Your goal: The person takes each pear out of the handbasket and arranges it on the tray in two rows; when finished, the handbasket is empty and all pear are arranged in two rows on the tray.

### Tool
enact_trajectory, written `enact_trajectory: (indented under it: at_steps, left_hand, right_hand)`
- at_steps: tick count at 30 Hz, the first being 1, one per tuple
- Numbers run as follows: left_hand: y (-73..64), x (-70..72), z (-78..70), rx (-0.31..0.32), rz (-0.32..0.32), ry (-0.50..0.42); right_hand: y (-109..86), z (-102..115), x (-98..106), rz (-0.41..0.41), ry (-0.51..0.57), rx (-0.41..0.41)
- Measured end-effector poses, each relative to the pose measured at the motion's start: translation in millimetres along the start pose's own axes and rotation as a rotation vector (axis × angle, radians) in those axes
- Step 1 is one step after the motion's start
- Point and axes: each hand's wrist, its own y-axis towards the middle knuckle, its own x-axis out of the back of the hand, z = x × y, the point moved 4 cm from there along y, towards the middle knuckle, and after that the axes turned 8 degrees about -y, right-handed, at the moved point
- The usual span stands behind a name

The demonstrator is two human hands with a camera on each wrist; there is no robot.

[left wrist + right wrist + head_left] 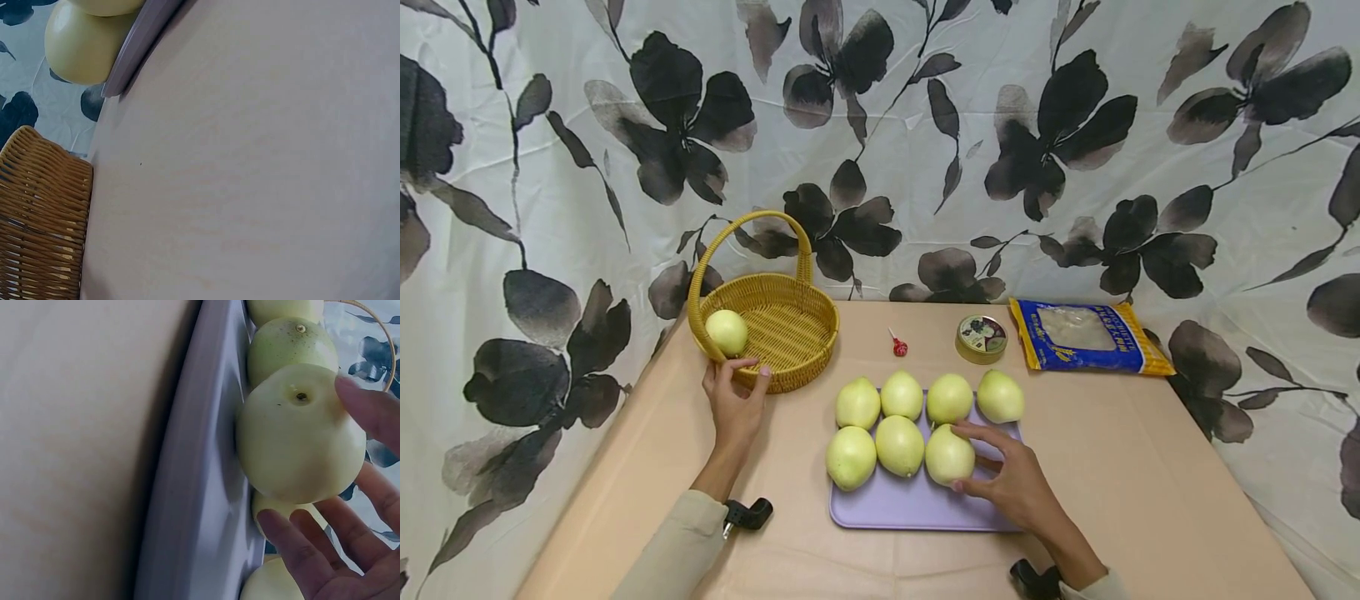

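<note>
A yellow wicker basket (790, 379) with a tall handle stands at the back left, one pale green melon (726, 332) inside it. My left hand (737, 408) holds the near rim of the basket with thumb and fingers. On a lilac tray (917, 517) several small pale green melons (851, 458) sit in two rows. At the right end of the front row, my right hand (1011, 475) grips a melon (300, 437), thumb on one side and fingers on the other. The left wrist view shows the basket's woven side (44, 219) but not the left hand.
Behind the tray lie a wrapped red lollipop (899, 346) and a round tin (981, 339). A blue and yellow packet (1090, 337) lies at the back right. A floral curtain (940, 150) hangs behind the beige table (1150, 483).
</note>
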Motion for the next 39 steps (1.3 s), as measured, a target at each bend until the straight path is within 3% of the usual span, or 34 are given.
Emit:
enact_trajectory:
  at_steps: [21,29,39]
  left_hand:
    - [1.6,2.4,-0.6,-0.009,0.005,-0.003]
    - [2.4,3.3,0.2,-0.005,0.008,-0.014]
    - [2.4,2.1,2.8,0.024,0.017,-0.024]
  right_hand:
    - [-1.8,3,6,-0.009,0.014,-0.159]
    - [7.9,16,14,-0.07,-0.07,-0.074]
    - [33.9,48,27,-0.096,-0.14,0.058]
